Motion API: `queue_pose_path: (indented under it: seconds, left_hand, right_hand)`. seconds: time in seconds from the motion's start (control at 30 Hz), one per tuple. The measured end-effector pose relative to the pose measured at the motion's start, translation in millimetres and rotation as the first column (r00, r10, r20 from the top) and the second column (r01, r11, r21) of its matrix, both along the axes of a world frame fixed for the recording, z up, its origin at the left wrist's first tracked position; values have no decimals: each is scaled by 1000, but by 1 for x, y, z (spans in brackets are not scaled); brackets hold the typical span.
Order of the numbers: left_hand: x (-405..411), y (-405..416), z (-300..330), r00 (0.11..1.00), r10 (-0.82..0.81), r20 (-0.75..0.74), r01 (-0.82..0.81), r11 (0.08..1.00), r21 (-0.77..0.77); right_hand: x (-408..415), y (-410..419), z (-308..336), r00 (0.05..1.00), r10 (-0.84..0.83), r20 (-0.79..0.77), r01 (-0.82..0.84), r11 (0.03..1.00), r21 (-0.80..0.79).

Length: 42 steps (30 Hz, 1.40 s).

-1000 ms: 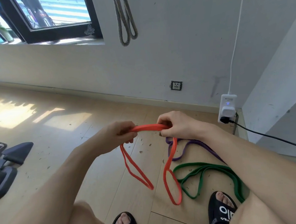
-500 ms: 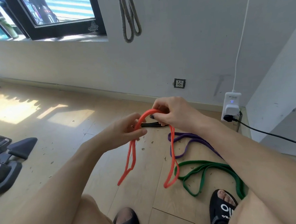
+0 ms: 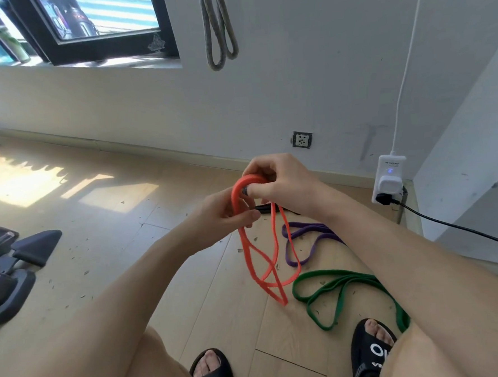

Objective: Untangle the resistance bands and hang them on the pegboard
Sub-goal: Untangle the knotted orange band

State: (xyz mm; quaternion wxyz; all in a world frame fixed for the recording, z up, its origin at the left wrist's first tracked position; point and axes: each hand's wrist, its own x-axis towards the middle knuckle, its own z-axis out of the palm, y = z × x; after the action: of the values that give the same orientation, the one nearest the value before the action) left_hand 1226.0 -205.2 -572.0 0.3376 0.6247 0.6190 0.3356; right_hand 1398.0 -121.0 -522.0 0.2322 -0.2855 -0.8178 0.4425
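An orange resistance band (image 3: 253, 261) hangs in loops from both hands above the wooden floor. My right hand (image 3: 282, 183) pinches its top bend, and my left hand (image 3: 226, 213) grips it just below and to the left. A purple band (image 3: 306, 237) and a green band (image 3: 335, 291) lie on the floor to the right, the purple one partly hidden by my right forearm. A short black piece (image 3: 265, 207) shows between my hands. A grey band (image 3: 217, 30) hangs on the white wall above. No pegboard is in view.
A power adapter (image 3: 389, 182) with a white lead and a black cable (image 3: 460, 228) sits against the right wall corner. A wall socket (image 3: 302, 140) is low on the wall. Dark exercise gear (image 3: 10, 267) lies at the left. My sandalled feet (image 3: 371, 350) stand at the bottom.
Both hands have come together and risen. The orange band, stretched flat between them a second ago, is now gathered into hanging loops that cross near their lower ends.
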Motion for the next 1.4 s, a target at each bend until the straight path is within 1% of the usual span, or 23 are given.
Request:
queue_pose_path:
  seconds: [0.07, 0.17, 0.4, 0.57, 0.7, 0.87, 1.07, 1.2, 1.27, 1.4]
  left_hand:
    - [4, 3, -3, 1000, 19, 11, -19, 999, 28]
    - [12, 8, -5, 996, 31, 81, -35, 998, 52]
    - [19, 11, -3, 973, -49, 224, 54, 998, -13]
    - [24, 13, 2, 940, -62, 335, 57, 998, 24]
    - [30, 14, 3, 947, -57, 316, 47, 998, 37]
    - [26, 14, 3, 945, -49, 323, 52, 999, -3]
    - [25, 15, -3, 969, -87, 233, 83, 996, 25]
    - [23, 17, -4, 963, -72, 261, 74, 997, 3]
    - [17, 18, -5, 965, -61, 254, 66, 998, -12]
    - [10, 19, -10, 986, -86, 146, 91, 995, -27]
  right_hand:
    - [-1, 0, 0, 1000, -9, -26, 8, 999, -42]
    - [-1, -1, 0, 999, -25, -45, 21, 996, -81]
    - [0, 1, 3, 981, -56, -184, 27, 987, -156]
    - [2, 1, 4, 972, -52, -231, 5, 980, -199]
    - [2, 1, 4, 967, -61, -249, 6, 976, -217]
    - [4, 2, 3, 950, -124, -287, 53, 969, -243]
    - [2, 0, 4, 921, -148, -362, 20, 942, -335]
    - [4, 3, 5, 900, -190, -391, 37, 929, -368]
    - [8, 6, 8, 878, -239, -416, 44, 904, -426]
    - [13, 9, 14, 809, -331, -486, 2, 828, -561]
